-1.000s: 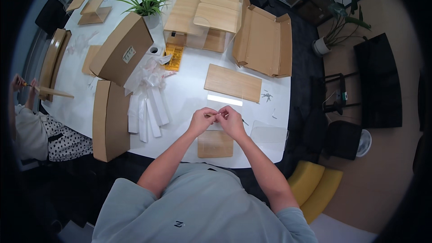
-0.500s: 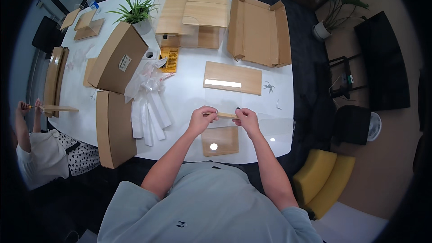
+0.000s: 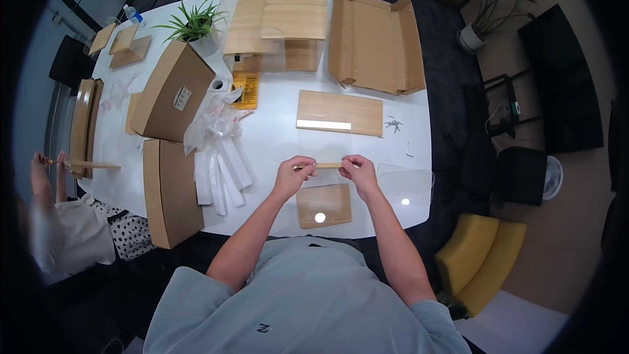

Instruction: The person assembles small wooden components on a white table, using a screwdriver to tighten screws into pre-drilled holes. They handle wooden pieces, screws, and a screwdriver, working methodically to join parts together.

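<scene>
- Your left hand (image 3: 296,176) is pinching one end of a wooden strip (image 3: 329,165) with closed fingers.
- Your right hand (image 3: 358,176) is pinching the other end, holding it above the white table (image 3: 278,95).
- A carton (image 3: 165,88) is bearing a label (image 3: 182,98), a yellow sheet (image 3: 246,90) dark print, both too small to read.

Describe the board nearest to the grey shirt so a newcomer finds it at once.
Find the white table, then its edge by the grey shirt. There, nearer than the left hand and right hand, lies a small board. Unlike the longer board beyond the hands, it looks nearly square.
</scene>
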The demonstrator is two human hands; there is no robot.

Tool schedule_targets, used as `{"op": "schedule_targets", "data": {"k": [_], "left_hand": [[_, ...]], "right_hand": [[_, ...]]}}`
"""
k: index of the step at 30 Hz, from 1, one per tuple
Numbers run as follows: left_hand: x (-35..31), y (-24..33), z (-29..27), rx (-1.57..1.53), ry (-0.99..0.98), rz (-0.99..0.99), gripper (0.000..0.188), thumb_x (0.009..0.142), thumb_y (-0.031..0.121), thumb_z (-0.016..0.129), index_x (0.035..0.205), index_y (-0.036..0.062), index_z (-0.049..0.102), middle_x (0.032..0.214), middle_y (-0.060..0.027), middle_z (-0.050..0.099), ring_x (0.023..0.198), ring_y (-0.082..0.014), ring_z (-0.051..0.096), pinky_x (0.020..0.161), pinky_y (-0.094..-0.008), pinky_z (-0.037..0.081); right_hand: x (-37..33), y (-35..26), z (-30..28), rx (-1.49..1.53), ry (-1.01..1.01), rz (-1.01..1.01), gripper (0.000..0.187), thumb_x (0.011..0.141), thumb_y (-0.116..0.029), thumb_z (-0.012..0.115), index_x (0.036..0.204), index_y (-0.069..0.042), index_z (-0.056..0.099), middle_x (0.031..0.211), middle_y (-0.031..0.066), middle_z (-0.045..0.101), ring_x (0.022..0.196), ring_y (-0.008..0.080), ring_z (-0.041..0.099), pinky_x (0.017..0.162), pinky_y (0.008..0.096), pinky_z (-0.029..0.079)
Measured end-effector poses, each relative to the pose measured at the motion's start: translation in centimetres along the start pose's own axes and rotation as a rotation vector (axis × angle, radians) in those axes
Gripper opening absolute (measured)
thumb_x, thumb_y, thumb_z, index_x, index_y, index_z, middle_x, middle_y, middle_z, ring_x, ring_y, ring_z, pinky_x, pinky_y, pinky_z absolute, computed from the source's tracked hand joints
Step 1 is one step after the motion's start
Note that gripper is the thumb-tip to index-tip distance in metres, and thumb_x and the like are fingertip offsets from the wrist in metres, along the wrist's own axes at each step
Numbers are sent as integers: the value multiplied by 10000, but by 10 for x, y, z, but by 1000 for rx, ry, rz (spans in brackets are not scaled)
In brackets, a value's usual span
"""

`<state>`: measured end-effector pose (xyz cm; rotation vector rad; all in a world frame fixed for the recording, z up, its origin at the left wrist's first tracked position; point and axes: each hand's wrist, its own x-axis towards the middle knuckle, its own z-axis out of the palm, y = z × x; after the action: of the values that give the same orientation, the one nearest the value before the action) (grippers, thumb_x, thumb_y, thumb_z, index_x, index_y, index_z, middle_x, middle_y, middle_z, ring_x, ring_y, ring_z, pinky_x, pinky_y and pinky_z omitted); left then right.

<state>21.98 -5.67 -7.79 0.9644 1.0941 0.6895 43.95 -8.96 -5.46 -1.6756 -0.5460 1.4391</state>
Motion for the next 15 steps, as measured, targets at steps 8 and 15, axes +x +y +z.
{"op": "schedule_targets", "data": {"k": [8,15], "left_hand": [[-2,-4,2,21,34,22,140,949,50,677,1070,3,729,970,-64,737,837,-155,744,671,-255,537],[0,-6,2,47,49,-3,132,947,11,654,1058,-9,723,1018,-72,730,840,-165,742,664,-262,550]], "right_hand": [[2,0,-3,-50,-18,11,125,957,-108,690,981,14,679,986,71,667,810,166,699,772,280,598],[12,-11,-36,-186,-22,-56,336,981,-295,685,1175,-23,654,1044,67,677,819,178,720,681,288,577]]}}
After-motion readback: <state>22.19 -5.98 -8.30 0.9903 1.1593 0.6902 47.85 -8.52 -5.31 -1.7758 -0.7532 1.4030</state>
